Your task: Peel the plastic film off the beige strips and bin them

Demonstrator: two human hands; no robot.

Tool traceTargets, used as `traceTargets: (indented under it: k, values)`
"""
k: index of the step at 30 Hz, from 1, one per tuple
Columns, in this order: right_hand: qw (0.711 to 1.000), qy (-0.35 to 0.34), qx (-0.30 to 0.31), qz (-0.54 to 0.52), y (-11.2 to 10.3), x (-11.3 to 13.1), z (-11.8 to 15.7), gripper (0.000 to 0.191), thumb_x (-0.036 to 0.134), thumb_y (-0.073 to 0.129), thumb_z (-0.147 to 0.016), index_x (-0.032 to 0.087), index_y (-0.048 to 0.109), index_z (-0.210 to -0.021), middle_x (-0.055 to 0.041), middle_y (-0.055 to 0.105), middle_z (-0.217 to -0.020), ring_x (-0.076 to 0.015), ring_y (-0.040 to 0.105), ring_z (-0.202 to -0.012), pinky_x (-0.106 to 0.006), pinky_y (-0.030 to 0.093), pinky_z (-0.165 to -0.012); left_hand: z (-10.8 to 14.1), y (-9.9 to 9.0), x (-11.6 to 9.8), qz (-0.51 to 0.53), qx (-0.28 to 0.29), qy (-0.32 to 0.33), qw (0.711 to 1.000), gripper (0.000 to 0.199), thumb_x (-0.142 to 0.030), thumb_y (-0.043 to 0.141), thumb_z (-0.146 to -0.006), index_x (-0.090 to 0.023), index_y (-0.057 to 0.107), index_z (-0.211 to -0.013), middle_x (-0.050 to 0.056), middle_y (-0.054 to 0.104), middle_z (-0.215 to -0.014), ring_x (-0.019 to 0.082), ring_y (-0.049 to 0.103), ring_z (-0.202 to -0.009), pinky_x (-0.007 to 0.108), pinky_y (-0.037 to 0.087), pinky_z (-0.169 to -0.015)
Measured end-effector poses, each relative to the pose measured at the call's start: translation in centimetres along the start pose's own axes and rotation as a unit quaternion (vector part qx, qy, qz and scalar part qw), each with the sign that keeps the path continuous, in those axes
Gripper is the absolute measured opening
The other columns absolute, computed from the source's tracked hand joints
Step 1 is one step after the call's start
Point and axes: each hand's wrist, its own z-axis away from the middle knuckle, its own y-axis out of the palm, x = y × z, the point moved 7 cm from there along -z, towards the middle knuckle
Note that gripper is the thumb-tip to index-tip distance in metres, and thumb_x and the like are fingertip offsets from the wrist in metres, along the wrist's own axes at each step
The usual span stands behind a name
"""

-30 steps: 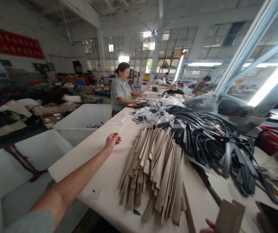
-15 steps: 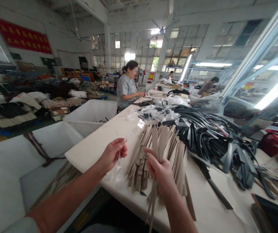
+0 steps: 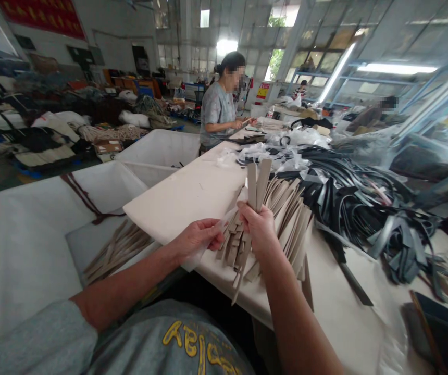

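Note:
My right hand is shut around a bundle of beige strips, two of which stick up above my fist. My left hand pinches a transparent plastic film, which hangs beside the bundle. Both hands are close together above a loose heap of beige strips on a white table. The heap lies partly behind my right hand and touches it. My grey shirt with yellow lettering shows below my arms.
A white fabric-lined bin holding beige strips stands left of the table. A large heap of black and grey strips and plastic bags cover the table's far side. A co-worker works at the far end.
My right hand has come into view and lifted a bundle of strips from the heap. My left hand has moved closer to it with the film, and the view has tilted down.

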Motion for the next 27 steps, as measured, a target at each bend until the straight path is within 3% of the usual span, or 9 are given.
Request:
traceTargets:
  k: [9,17,20,24,27]
  values:
    - [1.000,-0.001,0.003,-0.019,-0.3,0.1,-0.7,0.029,0.040,0.072,-0.064,0.020,0.051,-0.060,0.0081,0.047,-0.046,-0.0045,0.029,-0.034,-0.021,0.019,-0.031,2.9,-2.1,2.8,0.051,0.031,-0.088,0.994,0.046,-0.037,0.084,-0.066,-0.017,0.072,-0.106,0.004,0.071,-0.073,0.009,0.062,-0.053,0.018,0.048,-0.054]
    - [0.999,0.020,0.036,-0.024,0.7,0.3,-1.7,0.033,0.043,0.073,-0.062,0.019,0.051,-0.063,0.0083,0.047,-0.049,-0.0034,0.028,-0.035,-0.020,0.018,-0.031,3.3,-1.7,3.8,-0.096,0.102,-0.146,0.979,0.034,-0.047,0.079,-0.068,-0.014,0.076,-0.078,0.008,0.074,-0.072,0.017,0.068,-0.064,0.026,0.054,-0.065]
    - [0.997,0.045,0.060,-0.014,0.7,-0.1,-1.5,0.036,0.048,0.073,-0.064,0.018,0.055,-0.073,0.0087,0.049,-0.052,-0.0030,0.026,-0.034,-0.019,0.017,-0.032,2.8,-2.2,3.7,-0.082,0.074,-0.136,0.984,0.034,-0.046,0.082,-0.063,-0.014,0.075,-0.072,0.007,0.073,-0.069,0.016,0.067,-0.063,0.027,0.053,-0.066]
    - [0.991,0.073,0.110,0.026,0.7,-1.5,0.8,0.049,0.059,0.062,-0.076,0.015,0.062,-0.096,0.0069,0.053,-0.054,-0.0042,0.026,-0.034,-0.019,0.018,-0.032,1.8,-3.3,2.3,-0.033,-0.011,-0.052,0.998,0.032,-0.043,0.084,-0.062,-0.014,0.070,-0.066,0.005,0.070,-0.066,0.012,0.060,-0.058,0.024,0.048,-0.061]
    - [0.981,0.085,0.158,0.074,1.7,-3.1,3.0,0.047,0.061,0.058,-0.080,0.014,0.064,-0.083,0.0048,0.053,-0.051,-0.0047,0.027,-0.033,-0.020,0.019,-0.032,1.2,-3.3,1.2,-0.058,-0.044,-0.003,0.997,0.036,-0.047,0.082,-0.063,-0.013,0.068,-0.064,0.004,0.067,-0.064,0.011,0.055,-0.055,0.022,0.043,-0.058]
